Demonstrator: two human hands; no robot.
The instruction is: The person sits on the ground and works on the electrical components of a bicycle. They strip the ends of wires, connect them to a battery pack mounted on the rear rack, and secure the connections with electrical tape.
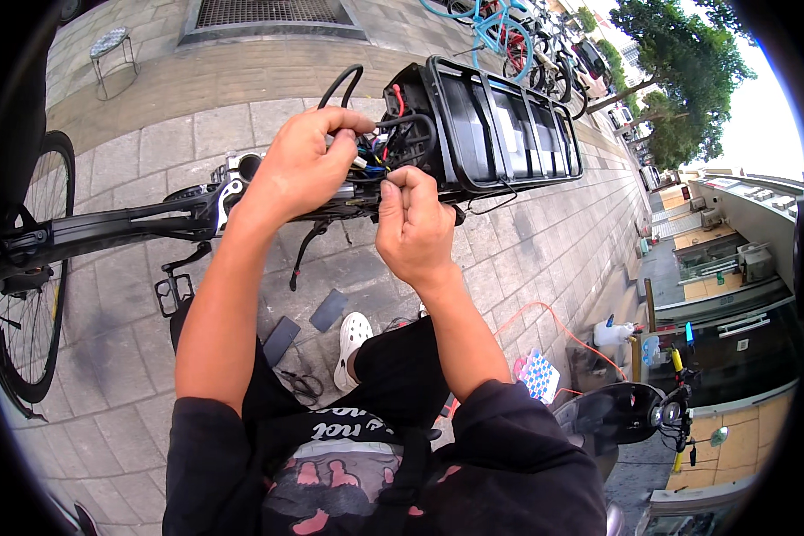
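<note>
A black electric bicycle (107, 234) stands in front of me, its rear rack (583, 170) pointing right. Coloured wires (377, 163) bunch in the open space between the seat tube and the black case at the rack's front end. My left hand (311, 159) reaches over this bundle from the left, thumb and forefinger pinched on the wires near a thick black cable (429, 125). From below, my right hand (413, 223) pinches a thin wire at the bundle's lower right. Both sets of fingertips partly hide what they grip.
Below on the paving lie scissors (304, 384) and two dark flat pieces (281, 339), near my white clog (355, 342). An orange cord (554, 313) runs on the right beside a parked scooter (621, 415). A stool (110, 43) and parked bicycles (500, 36) stand farther off.
</note>
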